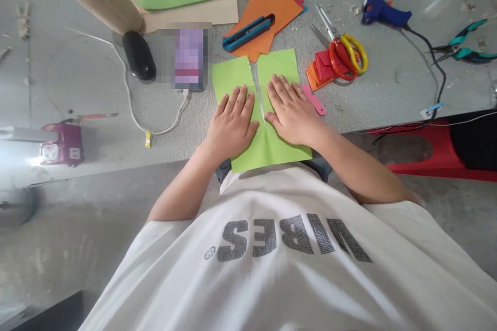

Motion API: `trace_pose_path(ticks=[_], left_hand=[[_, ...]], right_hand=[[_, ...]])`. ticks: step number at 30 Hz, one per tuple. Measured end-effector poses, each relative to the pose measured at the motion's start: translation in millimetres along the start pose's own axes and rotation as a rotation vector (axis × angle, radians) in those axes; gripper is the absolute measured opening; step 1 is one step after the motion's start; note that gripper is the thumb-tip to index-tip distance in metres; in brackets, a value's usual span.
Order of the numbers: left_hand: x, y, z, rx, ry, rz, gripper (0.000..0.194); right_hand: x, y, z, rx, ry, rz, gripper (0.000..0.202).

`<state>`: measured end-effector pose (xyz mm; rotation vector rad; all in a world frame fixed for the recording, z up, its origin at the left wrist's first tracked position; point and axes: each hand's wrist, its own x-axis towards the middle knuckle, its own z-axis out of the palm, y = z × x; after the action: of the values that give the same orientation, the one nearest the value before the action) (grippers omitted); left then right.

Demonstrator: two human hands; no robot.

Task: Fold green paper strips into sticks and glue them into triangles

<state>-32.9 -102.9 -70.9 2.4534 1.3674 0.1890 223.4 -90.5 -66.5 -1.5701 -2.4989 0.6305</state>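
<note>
A light green paper sheet lies at the table's front edge, its lower end reaching past the edge. A slit runs from its top edge down to about the middle, between my hands, and the two halves stand slightly apart. My left hand lies flat on the left half with its fingers spread. On the right half rests my right hand, palm down, fingers out. Neither hand grips anything. Just above the sheet, a blue cutter lies on orange papers.
Red and yellow scissors lie on folded red and orange paper at right, beside a pink piece. Further right are a blue glue gun and pliers. A charging phone and a black mouse lie left.
</note>
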Motion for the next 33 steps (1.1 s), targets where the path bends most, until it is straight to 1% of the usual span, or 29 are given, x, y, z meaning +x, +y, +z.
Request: trace_pose_path(ticks=[2,6,7,9,11,13,16,19,24,33], left_hand=[[3,0,-5.2,-0.009,0.008,-0.014,0.082],[5,10,-21.2,-0.021,0.081,-0.05,0.065],[4,15,-24.3,-0.024,0.075,-0.043,0.063],[0,23,-26.8,-0.026,0.022,-0.011,0.061],[-5,29,-23.9,-0.025,-0.024,0.009,0.064],[-8,30,-17.4,-0.025,-0.035,0.012,0.068],[-10,26,-7.2,-0.019,-0.023,0.006,0.072],[-10,22,-1.9,-0.007,0.006,-0.013,0.078],[-11,22,-0.4,-0.009,0.022,-0.012,0.082],[-10,21,0.8,-0.019,0.019,-0.022,0.082]], right_hand=[[4,3,0,0.0,-0.001,0.01,0.09],[19,7,-3,0.01,0.02,0.021,0.089],[21,6,-5,0.01,0.023,0.024,0.089],[22,3,-9,0.006,0.046,0.025,0.086],[17,-2,-13,0.0,0.093,0.025,0.08],[7,-5,-13,0.008,0.118,0.013,0.077],[-6,-4,-7,0.042,0.078,-0.014,0.078],[-10,-1,-1,0.045,0.037,-0.006,0.085],[-9,-1,1,0.007,0.006,0.019,0.089],[-14,7,4,0.014,0.02,0.019,0.092]])
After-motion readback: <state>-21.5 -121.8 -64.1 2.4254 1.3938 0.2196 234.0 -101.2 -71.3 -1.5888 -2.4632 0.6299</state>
